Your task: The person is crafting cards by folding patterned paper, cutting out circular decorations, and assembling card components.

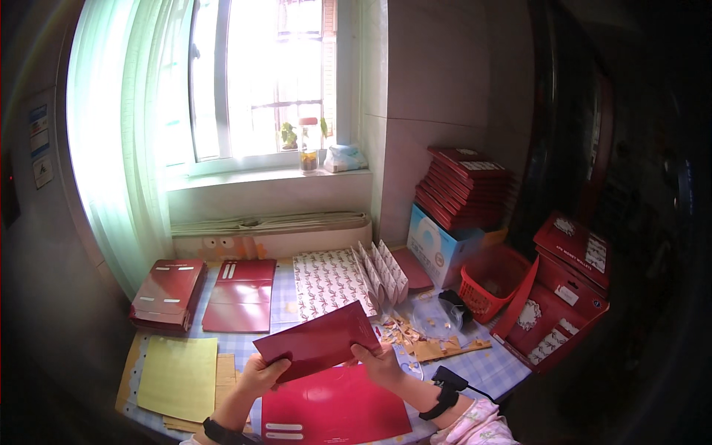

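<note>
Above the near edge of the desk (pixel 475 367), a dark red card folder (pixel 317 341) is held up, tilted, between both hands. The left hand (pixel 261 374) is closed on its lower left edge, the fingers curled over the front. The right hand (pixel 374 361) is clamped on its lower right corner, thumb in front. A black band is worn on each wrist.

Directly beneath the folder, a brighter red sheet (pixel 334 406) is laid flat on the checked cloth. To the left, a yellow sheet (pixel 178 378) is spread over brown card. Further back, a stack of red folders (pixel 167 293) and a single open red folder (pixel 241 294) are set side by side, with patterned white paper (pixel 326 282) next to them. Paper scraps (pixel 415 337) are scattered just right of the hands. A red basket (pixel 491 282) is placed at the right end, near a pile of red boxes (pixel 463 185) on a blue carton.
</note>
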